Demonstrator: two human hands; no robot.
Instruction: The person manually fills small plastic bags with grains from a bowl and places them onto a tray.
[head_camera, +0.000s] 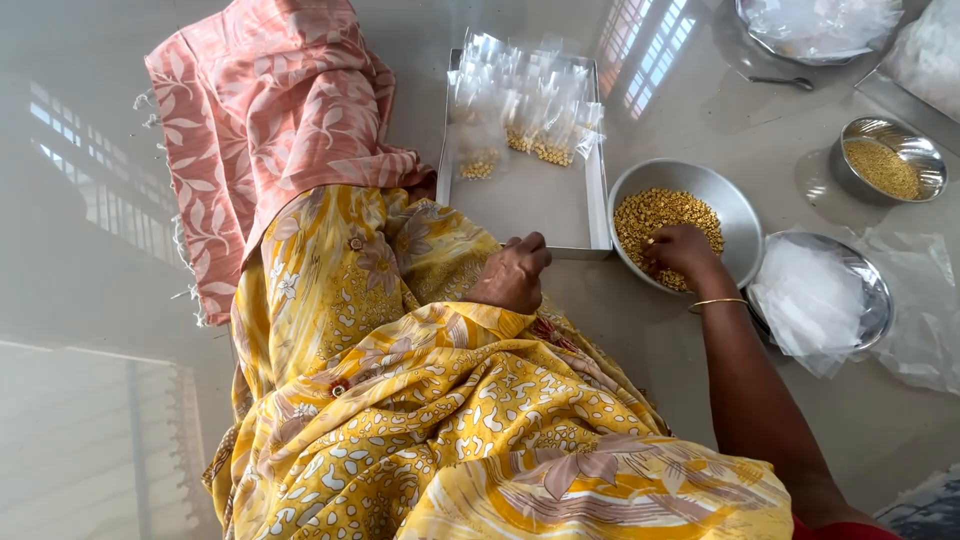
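Note:
My right hand (682, 250), with a thin bangle at the wrist, reaches into a round steel bowl (738, 205) of small yellow grains (655, 210); its fingers are bunched in the grains. My left hand (515, 275) rests on my lap over yellow patterned cloth, fingers curled, with nothing visible in it. It lies just in front of the near edge of a flat metal tray (535, 205). At the tray's far end lie several small clear packets (525, 105), some with yellow grains inside.
A smaller steel bowl of grains (888, 160) stands at the right. A steel plate heaped with empty clear bags (815, 295) sits beside the big bowl. Another dish of plastic (815, 25) and a spoon (785, 81) lie further back. Pink patterned cloth (265, 110) covers the left.

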